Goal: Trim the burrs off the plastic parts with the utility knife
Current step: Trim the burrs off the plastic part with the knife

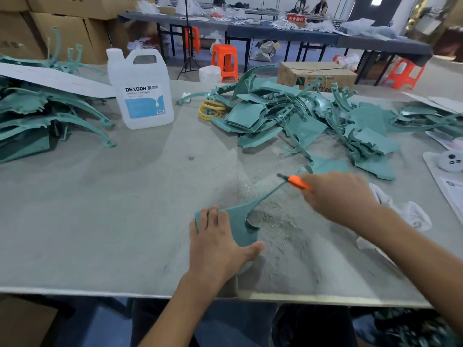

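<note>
open tabletop point(112, 209) stretches left of the left hand point(215, 244) and ahead of it. just beyond the right hand point(335, 196) a heap of teal parts point(300, 121) blocks the way; white rags point(406, 211) lie to its right.

Head camera looks forward and down, near the table point(100, 221).

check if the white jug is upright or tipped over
Upright: the jug stands on its base on the table, handle and neck on top.

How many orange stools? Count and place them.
3. The middle stool stands beyond the workbench; the back stool sits under the far table; the right stool stands at far right. Others may be hidden.
</note>
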`<move>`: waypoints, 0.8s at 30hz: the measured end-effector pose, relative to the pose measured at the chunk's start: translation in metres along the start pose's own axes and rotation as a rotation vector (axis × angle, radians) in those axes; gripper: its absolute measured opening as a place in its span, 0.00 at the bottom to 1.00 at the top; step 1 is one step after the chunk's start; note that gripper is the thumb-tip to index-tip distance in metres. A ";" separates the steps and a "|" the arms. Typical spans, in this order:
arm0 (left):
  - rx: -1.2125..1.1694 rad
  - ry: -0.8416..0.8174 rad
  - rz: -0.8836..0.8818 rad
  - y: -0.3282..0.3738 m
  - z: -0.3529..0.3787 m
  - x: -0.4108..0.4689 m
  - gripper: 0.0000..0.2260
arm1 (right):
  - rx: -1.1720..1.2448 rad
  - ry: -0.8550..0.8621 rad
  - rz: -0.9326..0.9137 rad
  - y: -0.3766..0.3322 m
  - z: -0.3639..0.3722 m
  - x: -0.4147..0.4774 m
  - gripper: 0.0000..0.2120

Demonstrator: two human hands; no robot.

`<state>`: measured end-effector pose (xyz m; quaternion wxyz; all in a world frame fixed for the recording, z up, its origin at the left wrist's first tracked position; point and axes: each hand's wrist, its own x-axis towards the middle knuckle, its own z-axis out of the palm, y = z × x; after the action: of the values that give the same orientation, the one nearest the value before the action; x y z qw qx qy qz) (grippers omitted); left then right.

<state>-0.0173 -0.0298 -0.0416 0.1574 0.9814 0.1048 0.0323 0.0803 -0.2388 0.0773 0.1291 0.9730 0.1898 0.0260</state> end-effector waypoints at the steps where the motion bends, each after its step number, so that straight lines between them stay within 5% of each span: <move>1: -0.002 0.000 -0.001 0.001 0.000 0.000 0.47 | -0.019 0.051 0.034 0.008 -0.002 -0.002 0.12; 6: -0.024 -0.021 0.039 -0.004 -0.002 0.007 0.47 | 0.125 0.226 -0.001 0.000 0.014 -0.027 0.17; 10: -0.011 -0.021 0.194 -0.024 -0.016 0.029 0.39 | 0.428 0.179 -0.080 -0.005 0.031 -0.040 0.16; 13: 0.021 -0.044 0.228 -0.035 -0.025 0.041 0.44 | 0.570 0.154 -0.098 -0.017 0.047 -0.051 0.14; 18: -0.023 -0.197 0.241 -0.060 -0.023 0.044 0.47 | 0.649 0.105 -0.104 -0.031 0.070 -0.059 0.16; 24: -0.113 -0.163 0.180 -0.069 -0.005 0.039 0.42 | 0.659 0.078 -0.176 -0.039 0.083 -0.056 0.14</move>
<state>0.0064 0.0440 -0.0571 0.2171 0.9758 0.0012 -0.0276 0.0230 -0.2453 -0.0127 -0.1977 0.9405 0.2762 -0.0109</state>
